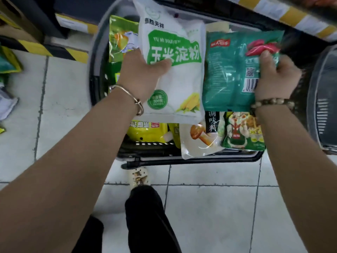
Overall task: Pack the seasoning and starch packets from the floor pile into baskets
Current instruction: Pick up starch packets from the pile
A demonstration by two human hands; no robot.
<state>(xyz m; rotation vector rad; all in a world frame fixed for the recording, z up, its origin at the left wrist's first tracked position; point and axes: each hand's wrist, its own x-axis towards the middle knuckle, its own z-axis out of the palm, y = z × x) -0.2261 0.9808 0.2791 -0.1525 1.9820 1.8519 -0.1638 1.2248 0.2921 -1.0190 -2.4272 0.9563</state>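
**Two packets held over a filling basket: slip and spill risks**

- Pile (7,66): packets on the floor at far left, not yet packed. Judged risk: easy to overlook, well apart from my reach.
- Basket (94,70): black, on the floor in front of me, with several packets inside.
- Left hand (140,73): grips the starch packet (175,79) at its left edge, thumb on the face, above the basket's middle. Judged risk: an edge hold on a soft bag may let it sag or slide.
- Mushroom packet (197,141): lies in the basket with a corner over the near rim. Judged risk: anything dropped on it could tip it out.
- Teal packet (231,73): just beside the starch packet, also above the basket.
- Right hand (275,77): pinches the teal packet's right edge. Judged risk: released together, the two may stack unevenly.
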